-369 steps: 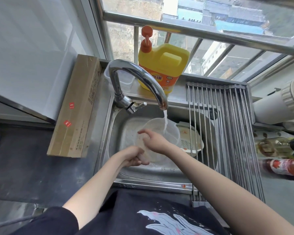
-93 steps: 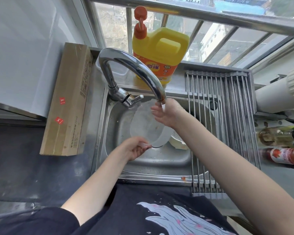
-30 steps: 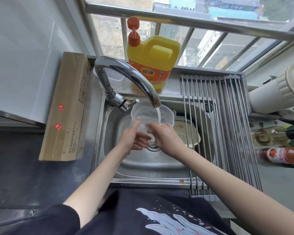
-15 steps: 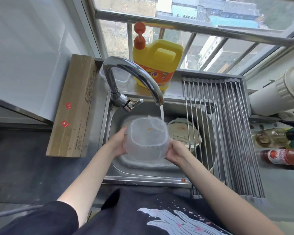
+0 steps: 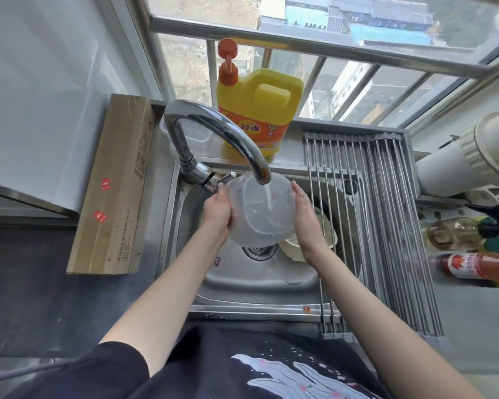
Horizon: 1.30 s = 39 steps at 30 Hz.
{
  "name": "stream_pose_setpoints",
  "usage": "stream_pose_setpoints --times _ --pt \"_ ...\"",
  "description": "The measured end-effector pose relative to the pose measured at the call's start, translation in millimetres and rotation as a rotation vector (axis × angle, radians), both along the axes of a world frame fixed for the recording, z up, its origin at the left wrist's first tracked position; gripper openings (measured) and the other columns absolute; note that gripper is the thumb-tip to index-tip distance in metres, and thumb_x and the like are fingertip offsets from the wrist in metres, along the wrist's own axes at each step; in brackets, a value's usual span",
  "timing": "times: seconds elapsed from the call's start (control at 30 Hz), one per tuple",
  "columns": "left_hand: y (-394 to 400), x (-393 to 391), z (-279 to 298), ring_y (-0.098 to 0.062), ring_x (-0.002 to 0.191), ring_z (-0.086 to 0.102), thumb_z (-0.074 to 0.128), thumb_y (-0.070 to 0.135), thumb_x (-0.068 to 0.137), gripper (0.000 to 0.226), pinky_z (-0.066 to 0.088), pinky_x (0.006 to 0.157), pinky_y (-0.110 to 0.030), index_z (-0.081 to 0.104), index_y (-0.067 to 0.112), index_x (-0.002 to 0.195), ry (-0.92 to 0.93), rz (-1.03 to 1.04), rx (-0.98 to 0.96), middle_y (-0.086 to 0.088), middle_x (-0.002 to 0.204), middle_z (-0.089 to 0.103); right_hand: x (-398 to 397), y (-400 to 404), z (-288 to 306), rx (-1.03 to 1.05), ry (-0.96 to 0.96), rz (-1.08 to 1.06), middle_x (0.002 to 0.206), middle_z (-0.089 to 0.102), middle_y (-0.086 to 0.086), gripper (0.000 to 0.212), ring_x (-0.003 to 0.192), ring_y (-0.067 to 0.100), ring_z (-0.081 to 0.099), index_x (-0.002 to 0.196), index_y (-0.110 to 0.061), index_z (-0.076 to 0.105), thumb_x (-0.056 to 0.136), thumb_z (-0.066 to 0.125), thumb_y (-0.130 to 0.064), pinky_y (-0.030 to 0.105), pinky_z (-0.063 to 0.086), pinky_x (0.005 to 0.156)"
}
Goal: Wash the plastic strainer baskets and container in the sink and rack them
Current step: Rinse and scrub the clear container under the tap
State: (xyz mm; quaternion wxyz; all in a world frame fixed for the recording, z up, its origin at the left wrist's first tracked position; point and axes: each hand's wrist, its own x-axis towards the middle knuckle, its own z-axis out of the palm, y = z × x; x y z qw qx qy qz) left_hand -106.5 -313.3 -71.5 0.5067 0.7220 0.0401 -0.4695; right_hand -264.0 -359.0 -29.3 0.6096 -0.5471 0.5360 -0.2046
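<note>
A clear plastic container (image 5: 260, 214) is held over the steel sink (image 5: 257, 280), its opening turned up toward the faucet (image 5: 219, 136). Water from the spout runs into it. My left hand (image 5: 217, 210) grips its left side, fingers curled round the wall. My right hand (image 5: 304, 217) presses flat against its right side with straight fingers. A white strainer basket (image 5: 324, 240) lies in the sink behind my right hand, mostly hidden. The roll-up drying rack (image 5: 386, 226) spans the sink's right part and carries nothing.
A yellow detergent jug (image 5: 260, 110) with an orange pump stands behind the faucet. A long cardboard box (image 5: 116, 185) lies left of the sink. Bottles (image 5: 473, 254) and a white pipe (image 5: 467, 159) are at the right. The drain (image 5: 259, 250) is uncovered.
The container has been lifted farther back and up under the spout, with its opening now catching the water. Both hands moved with it and keep to its sides.
</note>
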Motion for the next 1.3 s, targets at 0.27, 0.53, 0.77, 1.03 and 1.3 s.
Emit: stream_pose_setpoints --times 0.27,0.53,0.77,1.03,1.3 --pt "-2.5 -6.0 -4.5 -0.023 0.089 0.064 0.038 0.040 0.100 0.039 0.053 0.079 -0.030 0.061 0.011 0.111 0.157 0.051 -0.157 -0.004 0.087 0.068 -3.3 -2.9 -5.9 -0.325 0.239 0.226 0.158 0.013 -0.007 0.085 0.144 0.007 0.014 0.151 -0.029 0.012 0.085 0.059 -0.054 0.030 0.016 0.116" --pt "13.7 -1.3 -14.4 -0.029 0.107 0.063 0.041 0.046 0.097 0.042 0.047 0.099 -0.045 0.066 0.013 0.102 0.166 0.017 -0.101 -0.013 0.110 0.069 10.5 -11.5 -23.8 -0.323 0.372 0.006 0.129 0.055 0.005 0.050 0.120 0.021 0.051 0.135 -0.015 0.046 0.094 0.050 -0.044 0.033 0.042 0.093" --pt "28.4 2.2 -5.0 -0.015 0.048 0.047 0.032 0.037 0.102 0.044 0.038 0.042 -0.016 0.046 0.015 0.066 -0.127 0.025 0.035 -0.005 0.058 0.048 15.9 -11.2 -36.2 -0.367 0.559 0.136 0.135 0.054 0.015 0.040 0.122 0.031 0.051 0.141 -0.014 0.040 0.103 0.031 -0.024 0.040 0.044 0.095" --pt "35.6 -17.3 20.8 -0.024 0.044 0.059 0.030 0.040 0.100 0.045 0.054 0.050 -0.036 0.043 0.017 0.064 -0.533 -0.199 0.079 -0.007 0.051 0.055 70.3 12.4 -35.1 0.066 0.179 -0.040 0.143 0.047 0.008 0.055 0.134 0.024 0.039 0.137 -0.016 0.050 0.091 0.031 -0.040 0.040 0.028 0.114" --pt "29.3 -18.1 20.6 -0.032 0.067 0.065 0.042 0.044 0.096 0.041 0.056 0.066 -0.045 0.049 0.015 0.068 -0.468 -0.158 0.055 -0.008 0.063 0.061 69.9 9.3 -17.1 -0.122 0.284 0.061 0.112 0.065 0.005 0.060 0.106 0.023 0.053 0.105 -0.022 0.068 0.073 0.031 -0.056 0.034 0.040 0.092"
